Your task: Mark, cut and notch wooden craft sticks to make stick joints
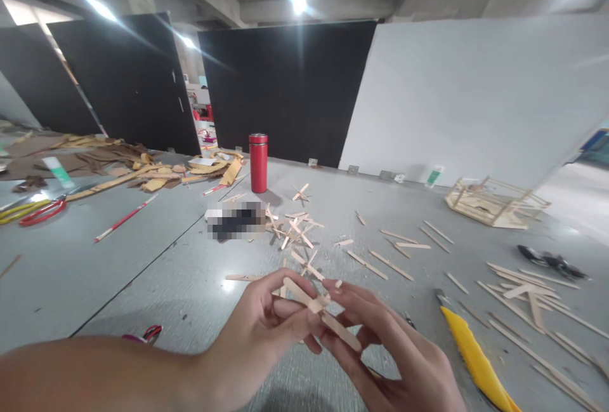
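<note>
Above the near part of the grey table, my left hand pinches a wooden craft stick that slants from upper left to lower right. A short wooden piece crosses it near its middle, partly hidden by my fingertips. My right hand is closed around the same stick from the other side, with its fingertips at the crossing. Just beyond my hands lie several crossed craft sticks. Close to my right hand, a yellow utility knife rests on the table.
A red thermos stands behind the crossed sticks. To the right are loose wooden strips, a small wooden frame model and a glue tube. At left lie scissors, a red pencil and cardboard scraps. Upright panels border the table.
</note>
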The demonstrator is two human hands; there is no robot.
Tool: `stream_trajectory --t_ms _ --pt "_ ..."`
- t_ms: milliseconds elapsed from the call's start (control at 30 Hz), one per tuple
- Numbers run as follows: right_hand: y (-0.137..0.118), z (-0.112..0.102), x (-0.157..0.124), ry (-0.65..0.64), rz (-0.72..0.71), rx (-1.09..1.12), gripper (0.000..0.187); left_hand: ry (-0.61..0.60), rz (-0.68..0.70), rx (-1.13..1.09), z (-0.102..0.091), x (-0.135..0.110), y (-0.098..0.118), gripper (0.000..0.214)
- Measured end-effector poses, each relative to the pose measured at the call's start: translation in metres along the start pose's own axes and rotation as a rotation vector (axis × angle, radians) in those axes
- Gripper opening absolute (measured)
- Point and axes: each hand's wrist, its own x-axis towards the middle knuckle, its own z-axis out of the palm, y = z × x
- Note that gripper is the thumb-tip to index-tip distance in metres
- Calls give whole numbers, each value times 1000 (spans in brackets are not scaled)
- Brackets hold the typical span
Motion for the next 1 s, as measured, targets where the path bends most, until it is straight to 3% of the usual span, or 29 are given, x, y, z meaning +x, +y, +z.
stream_trajectory --t_ms 300,467,600,767,1000 --pt "4 -6 -2 -38 -84 -32 40 -29 -21 14 -4 -2 -5 31" --pt "-1 -3 -3 28 30 -11 34 -69 0 6 -2 -3 -5 28" --pt "-2 -6 -3 58 5 -56 23 -33 19 -24 0 -2 -1 27" --pt "-2 -12 0 7 -54 -24 23 9 9 -43 4 -2 4 28" --pt "-3 -9 7 19 -18 47 20 50 56 10 2 -2 2 24"
